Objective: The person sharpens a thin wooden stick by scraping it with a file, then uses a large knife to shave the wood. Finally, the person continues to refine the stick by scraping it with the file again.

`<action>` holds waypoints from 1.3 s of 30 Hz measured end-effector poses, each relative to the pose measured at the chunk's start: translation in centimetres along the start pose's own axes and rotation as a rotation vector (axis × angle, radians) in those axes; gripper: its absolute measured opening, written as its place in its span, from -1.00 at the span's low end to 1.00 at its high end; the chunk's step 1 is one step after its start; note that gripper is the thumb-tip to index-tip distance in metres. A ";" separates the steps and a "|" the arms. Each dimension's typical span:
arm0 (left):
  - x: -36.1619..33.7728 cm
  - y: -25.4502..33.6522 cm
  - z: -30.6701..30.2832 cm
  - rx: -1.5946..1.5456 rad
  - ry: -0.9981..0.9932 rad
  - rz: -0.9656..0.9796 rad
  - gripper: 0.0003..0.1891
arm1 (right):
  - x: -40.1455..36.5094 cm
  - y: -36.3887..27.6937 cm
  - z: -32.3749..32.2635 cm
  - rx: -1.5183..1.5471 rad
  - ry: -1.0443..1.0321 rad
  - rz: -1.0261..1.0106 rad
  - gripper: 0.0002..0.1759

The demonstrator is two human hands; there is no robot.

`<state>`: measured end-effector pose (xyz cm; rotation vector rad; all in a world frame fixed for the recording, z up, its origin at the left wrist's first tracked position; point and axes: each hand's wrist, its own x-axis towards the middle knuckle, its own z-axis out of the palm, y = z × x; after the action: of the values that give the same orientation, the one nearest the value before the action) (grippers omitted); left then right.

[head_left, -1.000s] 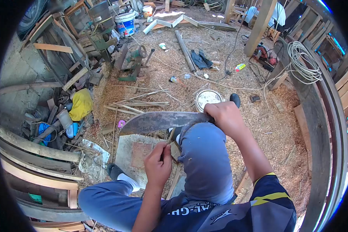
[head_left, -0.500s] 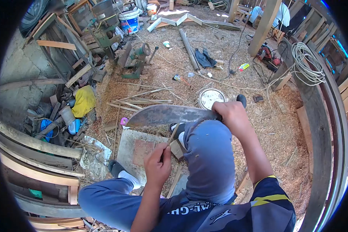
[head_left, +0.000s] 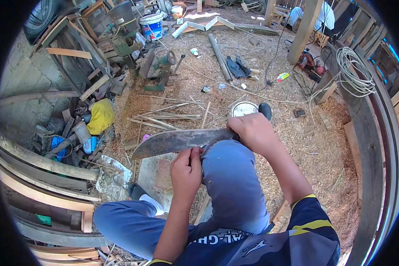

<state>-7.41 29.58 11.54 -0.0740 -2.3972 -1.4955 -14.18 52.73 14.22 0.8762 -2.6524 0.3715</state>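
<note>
My right hand [head_left: 255, 132] is closed round the handle of a large machete [head_left: 181, 141], whose broad, dark, stained blade points left across my raised knee [head_left: 230, 164]. Just below the blade, my left hand [head_left: 186, 170] pinches a thin wooden stick [head_left: 205, 116]. The stick's far end shows beyond the blade, and its middle is hidden behind it. Several similar thin strips [head_left: 170, 116] lie on the ground ahead.
Wood shavings cover the ground. A round white lid [head_left: 244, 109] lies near my foot. A green metal machine [head_left: 159, 66], a paint bucket [head_left: 151, 27] and a yellow cloth [head_left: 101, 116] are at left. Coiled cable [head_left: 354, 73] hangs right. A person [head_left: 323, 17] is at the far back.
The machete has moved left and slightly down, along with my right hand. My left hand has risen to the right, near the blade, and the stick now sticks out beyond it.
</note>
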 end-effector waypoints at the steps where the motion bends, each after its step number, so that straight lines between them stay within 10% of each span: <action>1: 0.0 0.1 -0.1 0.007 -0.006 -0.003 -0.78 | 0.0 0.1 0.1 0.002 0.004 -0.003 -0.90; 39: -1.1 -0.2 -0.4 -0.046 -0.050 -0.009 -0.89 | -0.7 0.7 0.0 0.032 0.054 0.012 -0.91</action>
<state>-6.29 29.23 11.18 -0.1129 -2.4056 -1.5703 -14.08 53.67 13.86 0.8479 -2.6097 0.4361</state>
